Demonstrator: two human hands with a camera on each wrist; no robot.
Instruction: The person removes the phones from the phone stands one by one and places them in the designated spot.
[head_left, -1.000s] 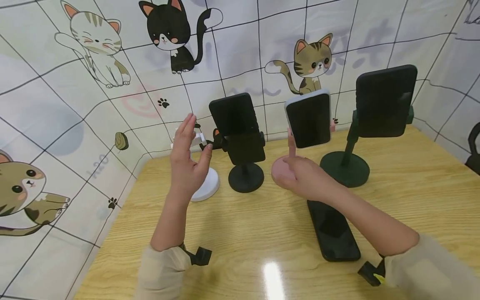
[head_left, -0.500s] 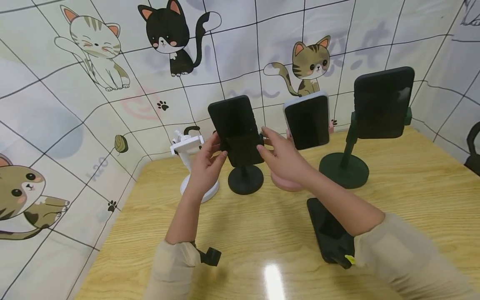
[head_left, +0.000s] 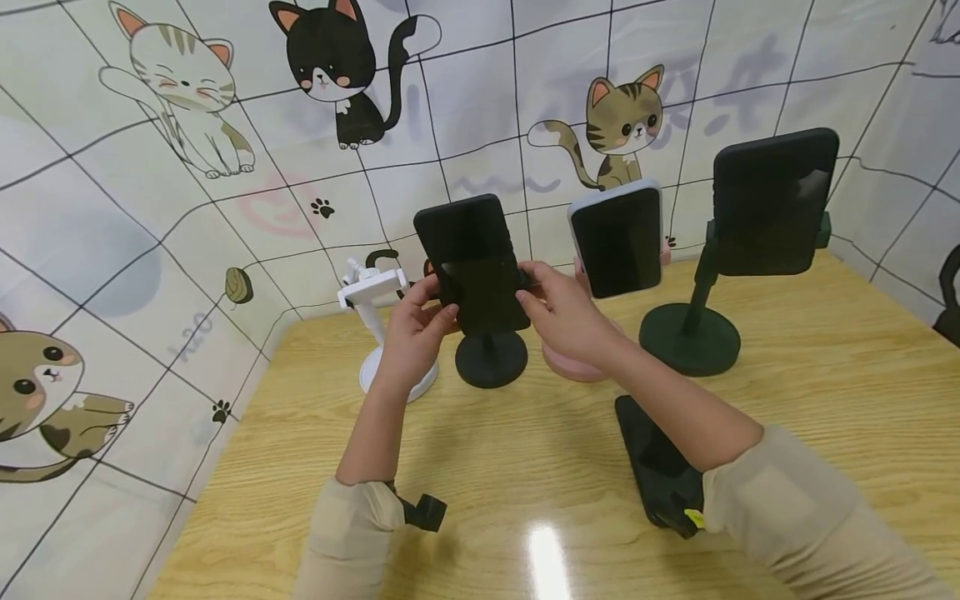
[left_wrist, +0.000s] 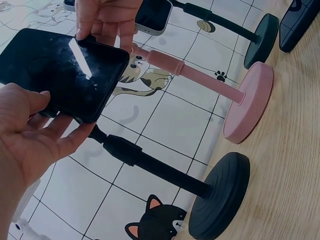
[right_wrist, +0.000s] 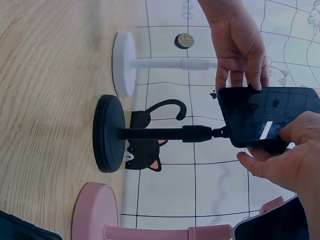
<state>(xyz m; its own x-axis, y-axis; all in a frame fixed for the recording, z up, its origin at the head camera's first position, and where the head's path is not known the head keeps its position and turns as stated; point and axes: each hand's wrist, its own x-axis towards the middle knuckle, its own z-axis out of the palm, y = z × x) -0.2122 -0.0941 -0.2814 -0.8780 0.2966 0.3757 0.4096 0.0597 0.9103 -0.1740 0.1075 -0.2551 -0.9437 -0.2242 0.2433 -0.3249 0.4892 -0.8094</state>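
Note:
A black smartphone [head_left: 474, 250] is upright in a black phone stand [head_left: 492, 362], screen towards me. My left hand [head_left: 411, 337] grips its lower left side, thumb at the front edge and fingers behind. On the opposite side my right hand [head_left: 564, 312] holds the phone near the stand's clamp, its thumb on the front. The left wrist view shows both thumbs at the edges of the glossy phone [left_wrist: 60, 70], above the stand's telescopic pole [left_wrist: 160, 167]. The clamp behind the phone is mostly hidden by phone and fingers.
A white phone stand [head_left: 372, 287] with no phone stands to the left. To the right are a pink stand [head_left: 573, 364] with a light-framed phone [head_left: 621, 242] and a dark green stand [head_left: 690, 340] with a black phone [head_left: 774, 204]. Another black phone [head_left: 660, 458] lies on the table [head_left: 480, 467].
My right hand has left the pink stand's base and moved left to the black stand's phone. My left hand has come in from beside the white stand. Both have closed round the phone's sides.

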